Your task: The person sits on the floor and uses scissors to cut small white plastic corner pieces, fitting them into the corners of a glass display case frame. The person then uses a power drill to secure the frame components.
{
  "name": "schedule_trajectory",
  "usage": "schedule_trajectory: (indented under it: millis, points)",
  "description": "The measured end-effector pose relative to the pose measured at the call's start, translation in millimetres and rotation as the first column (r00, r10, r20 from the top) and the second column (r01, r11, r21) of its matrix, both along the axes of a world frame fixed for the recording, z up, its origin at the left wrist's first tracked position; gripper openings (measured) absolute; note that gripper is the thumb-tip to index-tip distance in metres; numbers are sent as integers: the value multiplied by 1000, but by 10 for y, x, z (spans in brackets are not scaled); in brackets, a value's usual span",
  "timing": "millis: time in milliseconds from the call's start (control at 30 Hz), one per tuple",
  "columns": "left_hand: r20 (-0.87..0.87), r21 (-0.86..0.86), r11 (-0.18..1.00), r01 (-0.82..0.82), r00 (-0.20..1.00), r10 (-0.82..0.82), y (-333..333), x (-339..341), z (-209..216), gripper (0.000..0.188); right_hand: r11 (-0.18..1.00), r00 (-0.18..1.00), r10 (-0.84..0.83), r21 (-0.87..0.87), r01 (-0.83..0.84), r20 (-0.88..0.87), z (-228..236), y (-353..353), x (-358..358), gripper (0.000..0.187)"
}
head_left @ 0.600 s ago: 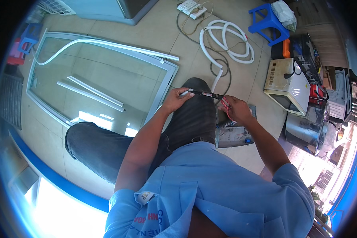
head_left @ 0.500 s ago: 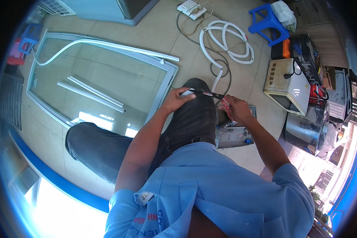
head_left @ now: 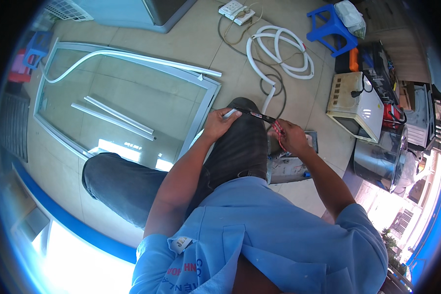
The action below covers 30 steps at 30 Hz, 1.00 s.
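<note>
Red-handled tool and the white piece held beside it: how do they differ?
The red-handled tool is black along its front, while the white piece shows just white. The right hand holds the tool by its red handles; the left hand pinches the white piece, partly hiding it. Both are held above a dark trouser leg.

We judged this to be a small workshop, perhaps a repair shop, though we could not be certain. Across its tiled floor (head_left: 206, 41) we saw a glass-panelled frame (head_left: 199, 114), loosely coiled white tubing (head_left: 249, 49) and a power strip (head_left: 236, 12), while along the right side a cream, vented boxy appliance (head_left: 346, 95) and a shiny metal drum (head_left: 375, 159) stood crowded together, with a blue plastic stool (head_left: 328, 33) nearby.
</note>
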<state>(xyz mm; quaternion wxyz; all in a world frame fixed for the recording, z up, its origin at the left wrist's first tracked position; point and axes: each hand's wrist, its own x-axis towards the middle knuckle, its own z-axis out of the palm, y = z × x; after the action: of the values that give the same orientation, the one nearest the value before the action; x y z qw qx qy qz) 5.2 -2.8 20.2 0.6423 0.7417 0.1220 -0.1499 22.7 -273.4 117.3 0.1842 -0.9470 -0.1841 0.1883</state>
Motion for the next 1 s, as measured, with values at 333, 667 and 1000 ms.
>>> schedule_trajectory:
  millis: [333,667,1000]
  points:
    - [-19,-72,996,60,998,-61,-7,-28,-87,42,998,998,56,15,-55,-41,91,-17,15,57]
    - [18,-82,994,77,997,-76,-31,-50,-134,35,993,986,104,-40,-110,-128,119,39,78,59]
    - [2,-112,991,68,998,-68,-42,-55,-234,34,990,983,137,-24,-141,-121,76,33,115,56]
